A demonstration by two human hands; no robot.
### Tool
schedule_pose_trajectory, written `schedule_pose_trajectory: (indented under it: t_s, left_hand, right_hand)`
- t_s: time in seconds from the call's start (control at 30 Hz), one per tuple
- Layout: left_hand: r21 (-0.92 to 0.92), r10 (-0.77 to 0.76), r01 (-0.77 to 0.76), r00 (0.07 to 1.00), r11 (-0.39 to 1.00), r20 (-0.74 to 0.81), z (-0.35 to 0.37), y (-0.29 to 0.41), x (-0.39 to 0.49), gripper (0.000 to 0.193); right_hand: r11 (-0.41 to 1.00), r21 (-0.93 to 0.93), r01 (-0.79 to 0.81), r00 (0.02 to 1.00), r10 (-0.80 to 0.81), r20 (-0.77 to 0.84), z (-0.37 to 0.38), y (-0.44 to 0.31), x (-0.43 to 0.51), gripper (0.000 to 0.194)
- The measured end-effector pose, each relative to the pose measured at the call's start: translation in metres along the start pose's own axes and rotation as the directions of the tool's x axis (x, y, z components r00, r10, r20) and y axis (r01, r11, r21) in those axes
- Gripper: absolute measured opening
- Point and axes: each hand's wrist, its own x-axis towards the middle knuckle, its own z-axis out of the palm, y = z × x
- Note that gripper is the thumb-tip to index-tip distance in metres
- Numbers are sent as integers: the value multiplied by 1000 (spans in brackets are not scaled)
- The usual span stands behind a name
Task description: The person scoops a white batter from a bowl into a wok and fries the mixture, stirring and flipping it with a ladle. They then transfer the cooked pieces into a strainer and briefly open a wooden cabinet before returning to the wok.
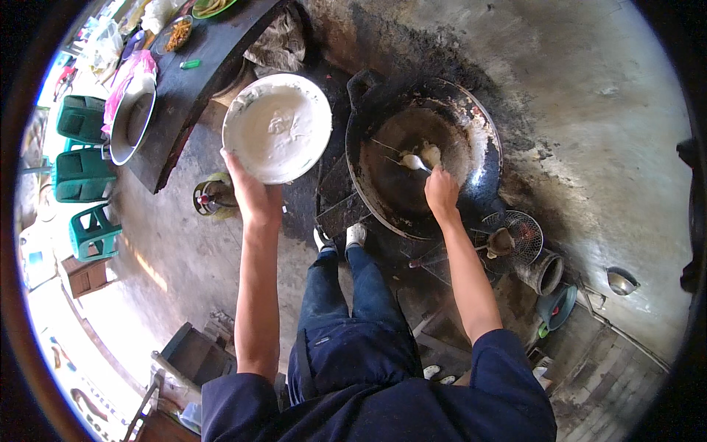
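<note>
My left hand [253, 194] grips the near rim of a white bowl [235, 119], holding it up left of the wok. Thick white batter [281, 124] covers the inside of the bowl. Over the large blackened wok [386, 215], my right hand [442, 189] is closed on the handle of a metal spoon [425, 168]. White batter fills the spoon's bowl. Pale lumps of batter [431, 153] show just beside it, above brown oil [397, 190]. Two thin metal rods [385, 145] also show in the wok; what they belong to is unclear.
A dark table [193, 105] at upper left bears a metal basin [132, 124], a plate of fried food [178, 36] and a green lighter [190, 64]. A gas cylinder [214, 196] stands below. Right of the wok are a wire strainer [527, 235] and a soot-stained wall [585, 110].
</note>
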Motion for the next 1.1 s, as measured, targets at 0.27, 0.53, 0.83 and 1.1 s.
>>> schedule_pose_trajectory:
  t_s: [0.27,0.53,0.83,1.1]
  left_hand:
    - [-98,-20,11,996,995,-90,-9,21,-15,59]
    - [-74,-44,38,996,997,-81,-19,18,-18,59]
    - [-78,-110,102,988,992,-105,-30,13,-25,60]
    - [-72,-130,127,991,989,-36,-43,10,-29,63]
  right_hand:
    - [959,-246,140,989,-121,90,-11,-26,-12,11]
    - [960,-179,214,977,-209,44,-21,-31,-12,12]
    - [945,-268,189,982,-180,56,-21,-46,-21,8]
    - [908,-340,247,968,-212,136,-18,-42,-30,7]
